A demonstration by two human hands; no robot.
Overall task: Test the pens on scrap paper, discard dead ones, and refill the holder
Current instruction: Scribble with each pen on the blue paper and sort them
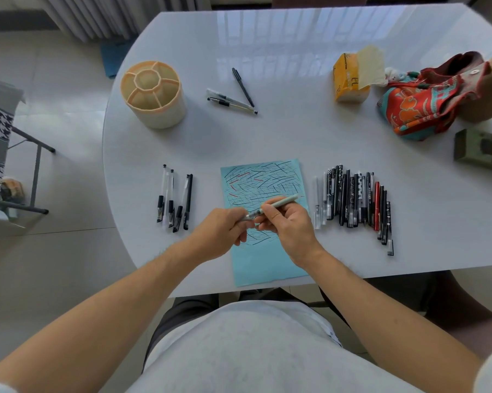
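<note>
head view: a pale green pen (278, 203) is held over the blue paper (267, 251), barrel pinched in the right hand (288, 225), cap end gripped by the left hand (225, 231). uncapping judged underway; a test stroke needed next.

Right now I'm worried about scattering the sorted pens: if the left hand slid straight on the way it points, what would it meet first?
Probably the right hand: the left hand points rightward at it, both gripping the pale green pen. The big pen row lies beyond.
</note>
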